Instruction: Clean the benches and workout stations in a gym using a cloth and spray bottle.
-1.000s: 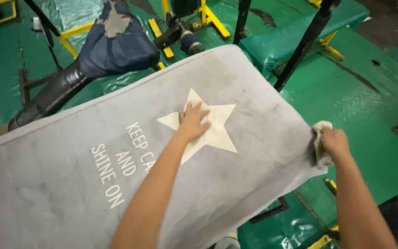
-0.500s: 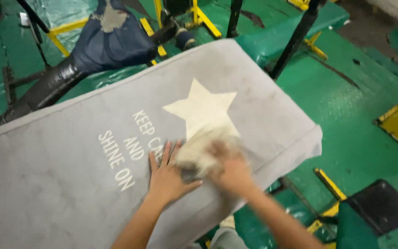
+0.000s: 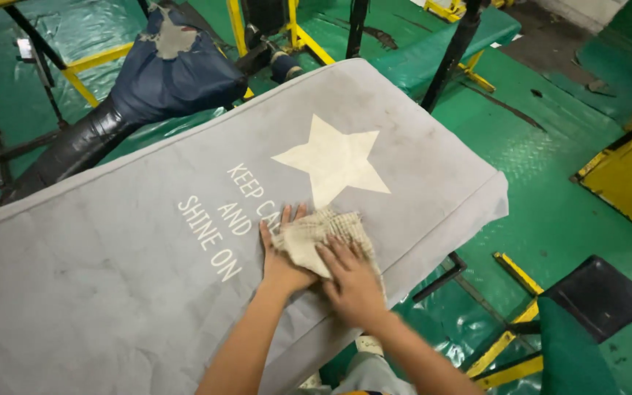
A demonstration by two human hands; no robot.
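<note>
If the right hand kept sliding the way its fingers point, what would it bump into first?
The right hand points up and left over the beige cloth it presses. Going on, it would probably meet the left hand's fingers first, then the white lettering on the grey pad.

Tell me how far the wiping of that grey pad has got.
Done: cannot tell; dark smudges show near the star and along the far end of the grey pad. In hand: the right hand presses a beige cloth onto the pad below the star, the left hand flat beside it. Left: those smudged areas.
</note>
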